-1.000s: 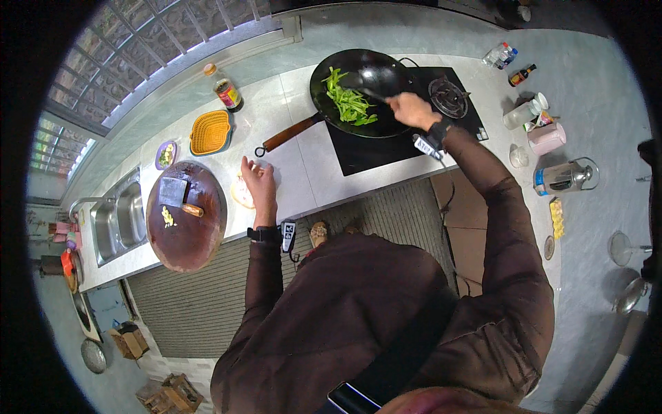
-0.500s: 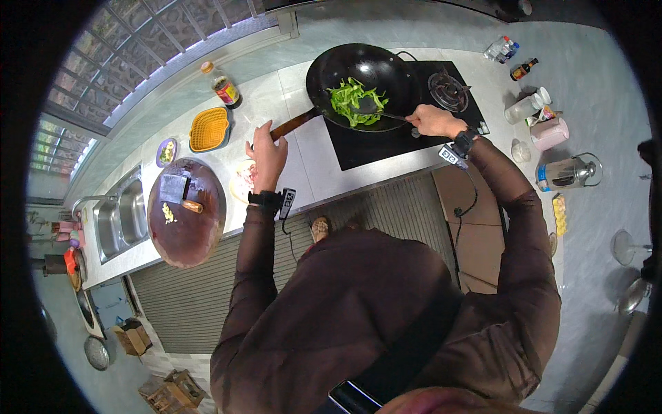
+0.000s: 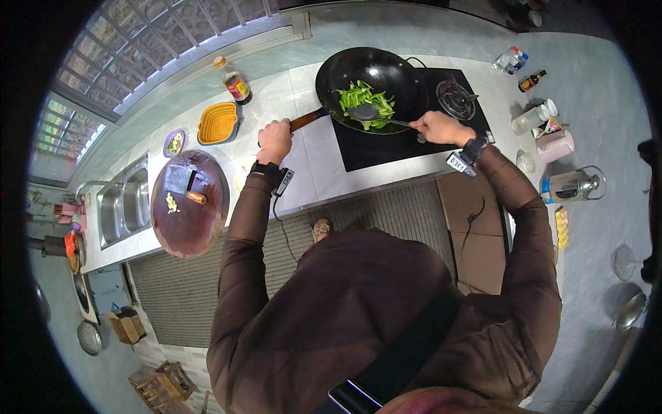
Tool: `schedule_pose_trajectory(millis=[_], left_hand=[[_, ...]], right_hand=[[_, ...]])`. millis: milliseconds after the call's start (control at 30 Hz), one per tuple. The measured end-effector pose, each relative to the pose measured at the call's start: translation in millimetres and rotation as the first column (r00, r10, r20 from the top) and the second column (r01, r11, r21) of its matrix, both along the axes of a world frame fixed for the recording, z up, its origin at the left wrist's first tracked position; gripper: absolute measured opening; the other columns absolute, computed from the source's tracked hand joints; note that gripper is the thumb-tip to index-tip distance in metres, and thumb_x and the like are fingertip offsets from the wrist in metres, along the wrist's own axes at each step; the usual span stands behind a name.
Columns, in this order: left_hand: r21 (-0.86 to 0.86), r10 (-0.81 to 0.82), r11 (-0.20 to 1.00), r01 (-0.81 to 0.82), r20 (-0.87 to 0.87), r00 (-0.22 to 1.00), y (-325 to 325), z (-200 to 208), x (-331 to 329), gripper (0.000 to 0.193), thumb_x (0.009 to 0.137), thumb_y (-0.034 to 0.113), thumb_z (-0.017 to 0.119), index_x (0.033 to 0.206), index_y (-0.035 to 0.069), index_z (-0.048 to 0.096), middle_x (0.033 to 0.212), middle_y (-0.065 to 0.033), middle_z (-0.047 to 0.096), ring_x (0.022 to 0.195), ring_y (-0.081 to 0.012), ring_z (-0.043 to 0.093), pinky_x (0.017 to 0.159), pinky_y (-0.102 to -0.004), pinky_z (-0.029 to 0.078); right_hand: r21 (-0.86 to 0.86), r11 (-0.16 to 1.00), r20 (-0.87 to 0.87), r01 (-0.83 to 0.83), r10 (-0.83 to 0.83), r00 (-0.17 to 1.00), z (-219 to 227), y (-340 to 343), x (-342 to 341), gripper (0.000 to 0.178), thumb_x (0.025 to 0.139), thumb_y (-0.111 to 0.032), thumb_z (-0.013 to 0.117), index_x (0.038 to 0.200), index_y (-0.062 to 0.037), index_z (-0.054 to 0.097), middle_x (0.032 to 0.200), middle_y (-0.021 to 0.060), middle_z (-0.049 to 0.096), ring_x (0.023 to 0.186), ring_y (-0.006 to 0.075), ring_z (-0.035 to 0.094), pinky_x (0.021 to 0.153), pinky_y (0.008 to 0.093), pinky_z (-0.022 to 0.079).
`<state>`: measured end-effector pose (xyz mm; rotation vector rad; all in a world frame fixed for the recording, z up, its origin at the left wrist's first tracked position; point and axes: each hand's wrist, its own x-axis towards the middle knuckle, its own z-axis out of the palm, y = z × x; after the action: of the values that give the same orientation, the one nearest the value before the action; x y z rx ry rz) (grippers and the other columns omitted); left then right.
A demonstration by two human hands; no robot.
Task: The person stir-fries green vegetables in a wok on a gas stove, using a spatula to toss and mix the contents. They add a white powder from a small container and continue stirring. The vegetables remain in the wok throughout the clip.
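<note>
A black wok (image 3: 376,69) stands on the left part of the dark cooktop (image 3: 372,155). Cut green vegetable pieces (image 3: 362,96) lie in its bowl. My left hand (image 3: 276,141) is closed around the wok's wooden handle (image 3: 308,119), which points left over the counter. My right hand (image 3: 443,129) grips a spatula (image 3: 363,112) by its handle at the wok's right rim. The rounded dark head of the spatula rests among the greens. Partly hidden behind my left wrist is a pale plate (image 3: 243,172).
Left of me, a round chopping board (image 3: 186,234) bears a cleaver (image 3: 181,178) and pale chopped bits (image 3: 172,203). Behind it are a yellow basket (image 3: 218,124), a sauce bottle (image 3: 236,86) and a small purple dish (image 3: 174,143). A bare burner (image 3: 456,98) and several containers are at right.
My left hand has gone from loosely open at the handle to wrapped around it. The spatula head has shifted left among the greens. The whole view has shifted slightly.
</note>
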<state>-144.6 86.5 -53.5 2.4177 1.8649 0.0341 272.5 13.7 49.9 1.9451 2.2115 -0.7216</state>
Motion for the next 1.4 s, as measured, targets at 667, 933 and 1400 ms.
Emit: schedule_pose_trajectory(millis=[667, 933, 1400], left_hand=[[-0.010, 0.041, 0.999, -0.041, 0.118, 0.992, -2, -1, -1, 0.027, 0.087, 0.026, 0.068, 0.112, 0.015, 0.066, 0.101, -0.0140, 0.068, 0.099, -0.0338, 0.066, 0.082, -0.0502, 0.050], [0.042, 0.019, 0.999, -0.022, 0.083, 0.996, -1, -6, -3, 0.031, 0.086, 0.026, 0.070, 0.116, 0.019, 0.066, 0.097, -0.0127, 0.069, 0.091, -0.0336, 0.068, 0.076, -0.0487, 0.052], [-0.019, 0.022, 1.000, -0.020, 0.116, 0.993, 1, -2, -2, 0.029, 0.086, 0.025, 0.070, 0.113, 0.015, 0.067, 0.099, -0.0136, 0.069, 0.096, -0.0339, 0.067, 0.079, -0.0486, 0.051]], right_hand=[[-0.388, 0.918, 0.095, -0.088, 0.135, 0.986, 119, 102, 50, 0.032, 0.076, -0.015, 0.071, 0.104, 0.0004, 0.075, 0.083, 0.0083, 0.073, 0.069, 0.0181, 0.062, 0.061, 0.0355, 0.049], [-0.409, 0.910, -0.307, 0.071, -0.211, 0.928, 26, 75, 6, 0.030, 0.102, -0.022, 0.054, 0.127, -0.0108, 0.067, 0.055, -0.0101, 0.036, 0.041, 0.0034, 0.026, 0.037, 0.0240, 0.017], [0.368, 0.926, -0.416, 0.089, 0.079, 0.906, -67, 93, 23, 0.026, 0.099, -0.022, 0.049, 0.105, -0.0051, 0.068, 0.089, 0.0215, 0.064, 0.076, 0.0388, 0.059, 0.067, 0.0452, 0.048]])
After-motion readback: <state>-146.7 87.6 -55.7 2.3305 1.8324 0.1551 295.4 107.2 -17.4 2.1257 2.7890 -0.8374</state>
